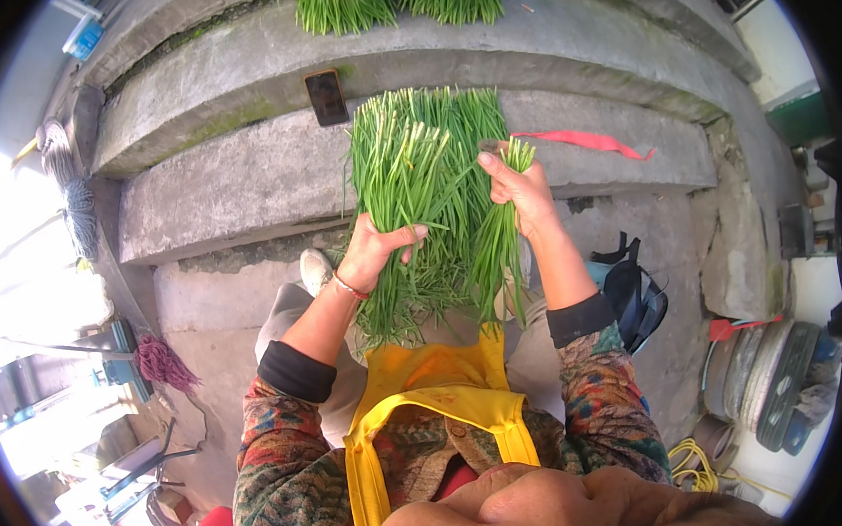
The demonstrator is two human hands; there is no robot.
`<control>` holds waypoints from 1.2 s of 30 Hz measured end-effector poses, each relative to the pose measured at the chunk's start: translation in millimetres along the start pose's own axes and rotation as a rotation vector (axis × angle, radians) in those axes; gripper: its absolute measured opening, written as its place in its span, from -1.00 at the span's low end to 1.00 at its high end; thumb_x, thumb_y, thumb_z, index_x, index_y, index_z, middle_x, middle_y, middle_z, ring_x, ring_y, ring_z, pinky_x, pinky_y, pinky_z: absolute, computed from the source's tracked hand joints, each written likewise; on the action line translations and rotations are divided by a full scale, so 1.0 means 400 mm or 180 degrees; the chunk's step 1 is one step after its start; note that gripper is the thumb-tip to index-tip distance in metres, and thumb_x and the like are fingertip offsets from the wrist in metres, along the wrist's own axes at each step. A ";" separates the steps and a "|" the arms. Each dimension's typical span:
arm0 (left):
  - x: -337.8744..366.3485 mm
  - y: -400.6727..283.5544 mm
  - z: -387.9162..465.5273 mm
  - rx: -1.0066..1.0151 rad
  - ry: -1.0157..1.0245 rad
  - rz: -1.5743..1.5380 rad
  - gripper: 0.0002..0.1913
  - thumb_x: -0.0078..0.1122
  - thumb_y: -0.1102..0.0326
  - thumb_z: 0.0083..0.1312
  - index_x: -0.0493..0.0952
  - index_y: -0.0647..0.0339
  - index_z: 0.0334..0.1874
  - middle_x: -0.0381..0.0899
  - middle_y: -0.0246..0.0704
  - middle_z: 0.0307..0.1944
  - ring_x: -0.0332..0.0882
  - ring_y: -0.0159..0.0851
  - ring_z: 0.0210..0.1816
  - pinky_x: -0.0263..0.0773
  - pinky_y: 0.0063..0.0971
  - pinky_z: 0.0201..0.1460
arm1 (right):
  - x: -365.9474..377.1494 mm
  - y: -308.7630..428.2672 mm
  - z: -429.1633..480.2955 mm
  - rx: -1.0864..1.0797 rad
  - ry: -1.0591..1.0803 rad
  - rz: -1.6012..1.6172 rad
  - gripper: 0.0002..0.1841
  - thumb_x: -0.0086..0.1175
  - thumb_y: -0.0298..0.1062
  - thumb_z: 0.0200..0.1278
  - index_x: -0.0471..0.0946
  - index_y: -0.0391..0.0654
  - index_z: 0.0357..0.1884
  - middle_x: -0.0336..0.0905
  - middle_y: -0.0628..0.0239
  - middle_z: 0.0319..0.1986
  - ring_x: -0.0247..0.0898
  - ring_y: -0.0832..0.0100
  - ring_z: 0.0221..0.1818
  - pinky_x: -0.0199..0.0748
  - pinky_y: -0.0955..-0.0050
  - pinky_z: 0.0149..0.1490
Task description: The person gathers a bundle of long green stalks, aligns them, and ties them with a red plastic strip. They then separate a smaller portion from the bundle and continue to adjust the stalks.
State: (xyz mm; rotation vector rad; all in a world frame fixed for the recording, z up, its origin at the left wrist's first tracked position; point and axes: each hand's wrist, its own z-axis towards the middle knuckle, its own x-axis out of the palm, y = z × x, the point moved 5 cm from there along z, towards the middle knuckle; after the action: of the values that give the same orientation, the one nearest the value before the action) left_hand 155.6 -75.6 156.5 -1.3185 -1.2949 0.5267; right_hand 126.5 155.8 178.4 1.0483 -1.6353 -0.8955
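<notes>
My left hand (372, 253) grips a thick bunch of long green leaves (406, 185), likely garlic chives, with pale cut ends pointing away from me. In my right hand (528, 194) is a thinner bunch of chives (495, 248); its pale ends stand above my fist and its leaf tips hang down. Behind and between both hands lies a wide pile of chives (474, 117) on a concrete step (231, 180). A red flat strip (586, 138) rests on the step to the right of the pile. My left fingers are partly hidden by leaves.
A mobile phone (326, 98) lies left of the pile. Two chive bundles (346, 11) with red bands sit on a higher step (558, 20). A dark bag (628, 295) is by my right leg. My yellow apron (434, 368) spans my lap. Left stands a purple mop head (163, 363).
</notes>
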 end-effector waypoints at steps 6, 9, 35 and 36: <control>-0.001 0.005 0.000 -0.0175 -0.0018 -0.0279 -0.81 0.33 0.49 0.24 0.59 0.29 -0.11 0.64 -0.35 -0.39 0.51 -0.42 -0.52 0.39 -0.55 -0.52 | 0.002 -0.018 -0.006 0.0250 0.0038 0.0425 -0.70 0.31 -0.21 0.36 0.56 -0.20 -0.05 0.40 0.49 -0.48 0.10 0.69 -0.65 0.09 0.61 -0.51; 0.000 0.006 0.005 -0.0326 0.0068 -0.0388 -0.79 0.33 0.49 0.25 0.58 0.30 -0.08 0.66 -0.31 -0.37 0.56 -0.39 -0.49 0.44 -0.53 -0.48 | 0.010 -0.015 0.002 -0.0079 0.0090 0.0112 -0.72 0.30 -0.22 0.36 0.58 -0.23 -0.11 0.40 0.50 -0.51 0.12 0.69 -0.64 0.10 0.61 -0.50; -0.102 -0.044 0.017 0.0295 -0.0821 -0.0114 -0.81 0.39 0.51 0.23 0.63 0.29 -0.12 0.73 -0.28 -0.28 0.52 -0.44 -0.49 0.44 -0.57 -0.41 | -0.056 0.068 -0.027 -0.0930 0.0007 -0.0352 -0.78 0.20 -0.25 0.45 0.60 -0.24 -0.14 0.64 0.28 -0.42 0.31 0.68 -0.52 0.20 0.67 -0.43; -0.060 -0.042 0.015 0.0227 -0.0596 -0.0287 -0.78 0.39 0.51 0.23 0.62 0.30 -0.08 0.74 -0.26 -0.23 0.52 -0.44 -0.48 0.45 -0.56 -0.40 | -0.004 0.042 -0.044 -0.0750 0.0298 -0.0656 -0.76 0.20 -0.24 0.44 0.62 -0.25 -0.15 0.64 0.34 -0.45 0.29 0.70 -0.52 0.18 0.68 -0.42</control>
State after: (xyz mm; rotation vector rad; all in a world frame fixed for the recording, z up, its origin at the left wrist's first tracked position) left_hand 137.2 -98.6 160.8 -1.1674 -1.4684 0.6392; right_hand 139.7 161.9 197.9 1.0885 -1.3243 -1.1282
